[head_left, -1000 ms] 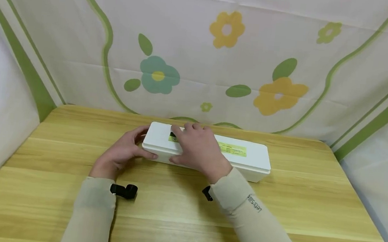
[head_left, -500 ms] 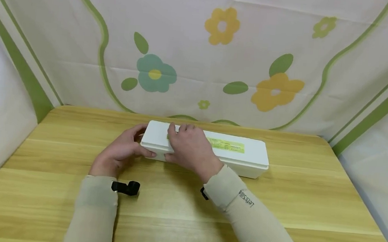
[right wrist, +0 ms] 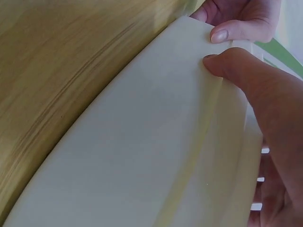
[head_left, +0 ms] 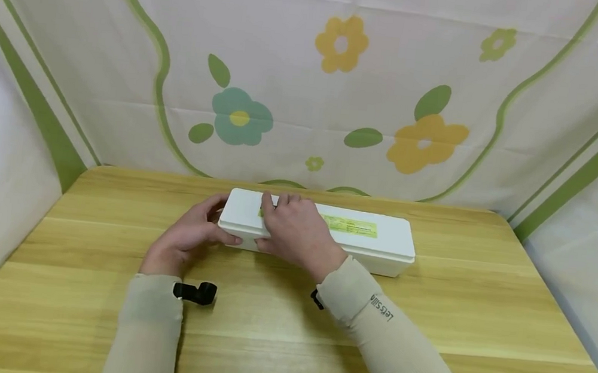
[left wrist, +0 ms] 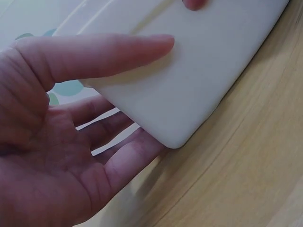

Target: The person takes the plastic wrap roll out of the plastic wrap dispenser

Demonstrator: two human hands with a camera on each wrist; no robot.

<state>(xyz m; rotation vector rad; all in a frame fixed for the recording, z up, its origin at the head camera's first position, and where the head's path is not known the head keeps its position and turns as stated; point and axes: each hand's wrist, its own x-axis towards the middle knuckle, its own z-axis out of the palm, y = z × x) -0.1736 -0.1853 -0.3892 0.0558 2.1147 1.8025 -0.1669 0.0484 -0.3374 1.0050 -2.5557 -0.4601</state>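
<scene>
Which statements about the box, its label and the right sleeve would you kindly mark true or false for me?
1. The left-hand grip holds one end of the long white rectangular box. True.
2. The right sleeve is plain black. False: the beige fabric right sleeve bears dark lettering.
3. The right-hand grip partly covers the rectangular yellow-green label. True.
4. The box stands upright on a short end. False: it lies lengthwise, label on its upper face.

The person wears a beige left sleeve [head_left: 150, 328] and a matching, creased right sleeve [head_left: 399, 349] with dark lettering [head_left: 381, 308], plus a black, round-ended wrist mount [head_left: 195, 292] on the left and a black fitting [head_left: 317, 299] on the right.
</scene>
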